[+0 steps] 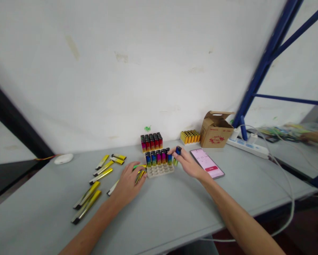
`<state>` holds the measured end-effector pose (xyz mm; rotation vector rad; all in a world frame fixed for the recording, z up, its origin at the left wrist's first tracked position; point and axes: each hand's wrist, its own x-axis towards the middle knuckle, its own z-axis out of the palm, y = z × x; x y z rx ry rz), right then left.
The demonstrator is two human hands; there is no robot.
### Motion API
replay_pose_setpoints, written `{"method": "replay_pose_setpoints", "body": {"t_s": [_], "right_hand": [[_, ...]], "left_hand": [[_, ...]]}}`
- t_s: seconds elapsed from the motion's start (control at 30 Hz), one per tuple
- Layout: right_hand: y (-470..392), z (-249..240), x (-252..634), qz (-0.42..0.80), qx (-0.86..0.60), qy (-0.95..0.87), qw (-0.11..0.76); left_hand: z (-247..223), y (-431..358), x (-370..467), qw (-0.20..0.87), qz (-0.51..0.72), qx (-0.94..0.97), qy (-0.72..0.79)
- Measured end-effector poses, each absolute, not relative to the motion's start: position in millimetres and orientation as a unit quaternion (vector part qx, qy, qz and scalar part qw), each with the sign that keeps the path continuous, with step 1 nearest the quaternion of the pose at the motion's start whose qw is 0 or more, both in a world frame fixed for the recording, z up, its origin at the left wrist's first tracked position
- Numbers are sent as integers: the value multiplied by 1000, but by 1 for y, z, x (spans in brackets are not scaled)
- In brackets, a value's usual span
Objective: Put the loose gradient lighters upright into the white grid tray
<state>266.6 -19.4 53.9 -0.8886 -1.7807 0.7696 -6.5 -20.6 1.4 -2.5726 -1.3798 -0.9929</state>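
A pale tray (161, 171) with round holes stands mid-table, its back holes filled by upright blue, green and purple lighters (159, 158). At its right end my right hand (187, 162) pinches a blue-green lighter (178, 151) upright. My left hand (131, 180) lies left of the tray, fingers curled round yellow metallic lighters (140, 176); a green one shows by the fingertips. Behind the tray is a block of red and purple lighters (152, 142). Several yellow and silver lighters (88, 194) lie loose at the left.
A phone (207, 163) lies right of my right hand. Behind it are a tray of yellow-orange lighters (190, 136) and an open cardboard box (216, 129). A power strip (248, 147) with cables, a white device (63, 159) and another person's hand (315, 137) are also visible.
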Motion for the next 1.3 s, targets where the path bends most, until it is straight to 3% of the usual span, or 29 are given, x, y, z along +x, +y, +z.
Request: {"method": "replay_pose_setpoints", "body": {"t_s": [0.13, 0.5, 0.87, 1.13, 1.3], "right_hand": [[-23, 54, 265, 181, -364, -809, 424], [-17, 35, 253, 160, -387, -766, 488], [-10, 29, 250, 27, -362, -809, 462], [-4, 21, 254, 31, -391, -817, 423], [-1, 16, 250, 19, -418, -792, 445]], "left_hand": [[0, -18, -9, 28, -327, -828, -455], [-1, -11, -17, 39, -324, -825, -461], [-1, -14, -14, 51, -298, -835, -459], [-2, -6, -26, 67, -287, -831, -471], [4, -2, -34, 30, -255, -839, -480]]}}
